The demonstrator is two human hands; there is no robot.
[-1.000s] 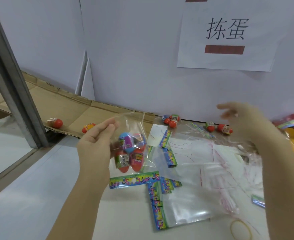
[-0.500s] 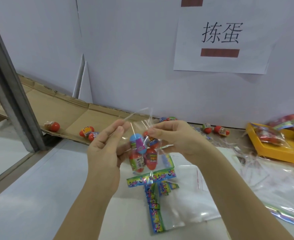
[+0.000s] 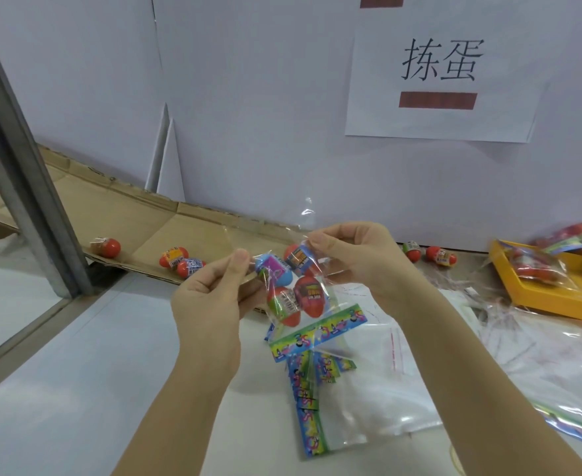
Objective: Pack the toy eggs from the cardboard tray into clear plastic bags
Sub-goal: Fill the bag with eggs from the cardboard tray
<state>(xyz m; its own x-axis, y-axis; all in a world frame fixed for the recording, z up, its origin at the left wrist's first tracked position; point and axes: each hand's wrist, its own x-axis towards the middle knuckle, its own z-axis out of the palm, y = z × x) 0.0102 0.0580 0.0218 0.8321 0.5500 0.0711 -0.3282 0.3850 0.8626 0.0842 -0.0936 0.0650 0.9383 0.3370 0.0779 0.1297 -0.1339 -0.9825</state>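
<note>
Left grip (image 3: 210, 297) pinches one edge of the clear plastic bag (image 3: 329, 286) near its mouth, thumb against forefinger. Right grip (image 3: 355, 259) pinches the opposite edge, fingers curled. The bag hangs between them, above the bench (image 3: 77, 372). Four toy eggs (image 3: 312, 297) sit inside, one blue and three red, bunched low. A printed strip (image 3: 317, 329) shows just beneath; cannot tell whether it belongs to this bag or to the pile of empty bags (image 3: 368, 407) lying flat below. Three loose eggs (image 3: 173, 257) lie on the cardboard tray (image 3: 138, 231) to the left, with two more at the wall. A yellow tray (image 3: 540, 304) at right holds filled bags. Step in hand looks like closing a filled bag. Next move likely calls for drawing the mouth shut evenly without spilling the eggs, then setting the bag aside.
</note>
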